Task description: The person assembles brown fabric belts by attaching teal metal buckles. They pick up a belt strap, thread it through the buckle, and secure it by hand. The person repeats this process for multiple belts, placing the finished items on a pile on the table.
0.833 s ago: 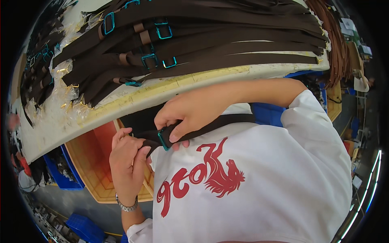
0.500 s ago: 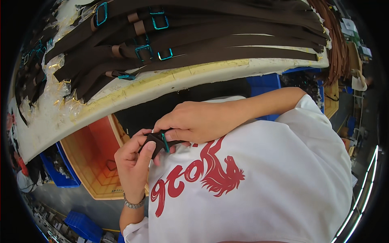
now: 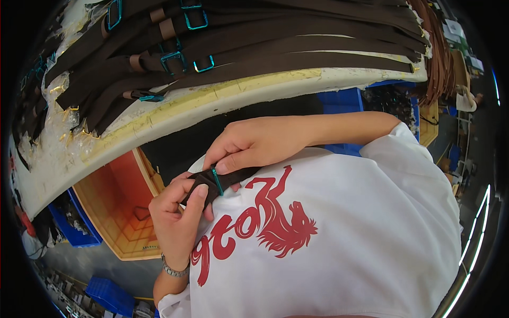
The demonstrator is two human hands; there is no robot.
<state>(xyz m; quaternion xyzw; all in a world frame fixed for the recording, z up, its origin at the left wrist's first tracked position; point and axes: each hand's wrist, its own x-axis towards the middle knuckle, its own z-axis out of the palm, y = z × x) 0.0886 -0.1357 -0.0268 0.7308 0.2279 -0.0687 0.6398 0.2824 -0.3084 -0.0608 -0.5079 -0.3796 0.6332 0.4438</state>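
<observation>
Close to my shirt, both hands work on one dark brown belt (image 3: 199, 187) with a teal metal buckle (image 3: 218, 182). My left hand (image 3: 179, 204) pinches the folded belt end left of the buckle, thumb on top. On the other side, my right hand (image 3: 249, 146) grips the strap at the buckle, its thumb and index finger by the upper end of the frame. The strap runs on to the right under my right hand, where part of it is hidden. Beyond, many similar belts (image 3: 297, 47) lie along the table, several with teal buckles (image 3: 173, 62).
The pale table edge (image 3: 228, 103) curves across in front of me. Below it at left stand a wooden box with a reddish inside (image 3: 114, 185) and a blue crate (image 3: 85, 233). Another blue bin (image 3: 339, 106) is at right. Clear plastic scraps (image 3: 66, 124) lie on the table's left.
My right hand has shifted slightly up, its thumb now nearer the top of the buckle, and more strap shows right of the buckle. The left hand keeps its pinch.
</observation>
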